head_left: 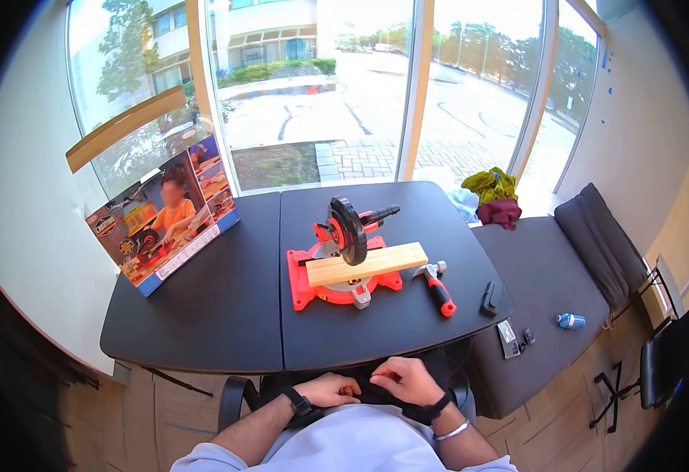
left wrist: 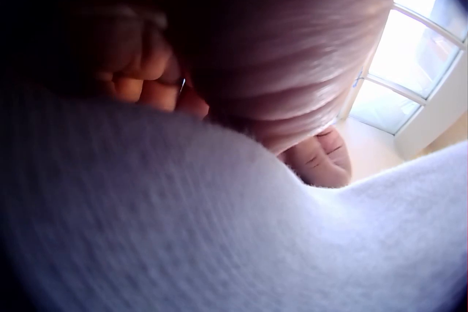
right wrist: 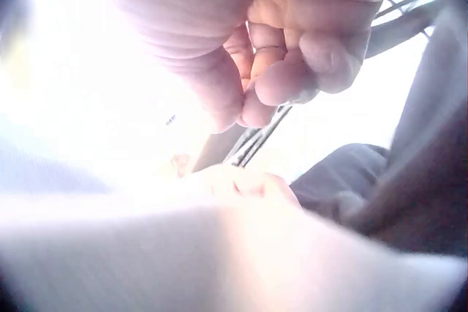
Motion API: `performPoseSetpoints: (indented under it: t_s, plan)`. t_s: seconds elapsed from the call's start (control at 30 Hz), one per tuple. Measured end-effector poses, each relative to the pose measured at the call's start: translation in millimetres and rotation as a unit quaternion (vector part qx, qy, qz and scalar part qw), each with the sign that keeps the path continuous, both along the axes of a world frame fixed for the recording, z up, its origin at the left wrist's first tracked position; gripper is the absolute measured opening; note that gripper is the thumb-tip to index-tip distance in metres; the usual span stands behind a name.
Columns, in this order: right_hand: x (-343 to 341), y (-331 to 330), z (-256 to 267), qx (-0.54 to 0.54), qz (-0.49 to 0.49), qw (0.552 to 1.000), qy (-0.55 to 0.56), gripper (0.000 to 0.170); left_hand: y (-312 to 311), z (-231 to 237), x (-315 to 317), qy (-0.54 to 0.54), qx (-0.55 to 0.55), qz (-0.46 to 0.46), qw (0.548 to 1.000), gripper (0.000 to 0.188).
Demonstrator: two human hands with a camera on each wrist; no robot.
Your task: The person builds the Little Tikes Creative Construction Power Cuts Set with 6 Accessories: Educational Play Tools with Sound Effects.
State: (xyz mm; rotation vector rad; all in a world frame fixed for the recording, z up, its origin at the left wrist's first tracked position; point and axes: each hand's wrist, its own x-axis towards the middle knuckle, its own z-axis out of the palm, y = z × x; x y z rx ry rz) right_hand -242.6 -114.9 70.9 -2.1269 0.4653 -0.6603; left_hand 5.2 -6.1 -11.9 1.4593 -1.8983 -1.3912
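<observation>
My left hand [head_left: 328,389] rests against my shirt at the lap, fingers loosely curled and holding nothing. Beside it, my right hand [head_left: 408,381] hovers over the lap with its fingers bent and empty; the right wrist view shows the same loosely curled fingers [right wrist: 289,81]. Beyond both hands, on the black table [head_left: 203,330], stands a red and black toy miter saw [head_left: 348,232]. A wooden plank [head_left: 368,264] lies across its base under the round black blade guard. To its right lies a toy hammer [head_left: 439,289] with a red and black handle.
A picture box [head_left: 163,216] stands at the table's left. A small black case [head_left: 492,299] lies near the right edge. Right of the table, a grey couch [head_left: 541,259] bears a water bottle [head_left: 571,321] and crumpled clothes [head_left: 492,189]. Windows rise behind.
</observation>
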Motion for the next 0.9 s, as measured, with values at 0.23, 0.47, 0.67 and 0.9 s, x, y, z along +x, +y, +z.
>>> performPoseSetpoints:
  t_s: [0.23, 0.47, 0.67, 0.9]
  plan:
    - [-54.6, -87.7, 94.5, -0.227, -0.332, 0.913, -0.073, 0.010, -6.5, 2.0, -1.3, -0.019, 0.035, -0.008, 0.999, 0.045]
    - [-99.3, -185.0, 59.6, -0.261, -0.612, 0.743, 0.071, 0.034, -13.2, -7.0, 1.3, -0.008, 0.036, -0.016, 0.999, 0.051]
    - [-99.5, -195.8, 15.4, -0.144, -0.611, 0.744, 0.226, 0.055, -8.5, 0.8, 1.0, -0.019, 0.038, -0.019, 0.999, 0.049]
    - [-98.9, -200.8, 20.7, -0.073, -0.603, 0.762, 0.225, 0.047, -7.0, 9.5, -0.5, -0.016, 0.061, -0.006, 0.998, 0.046]
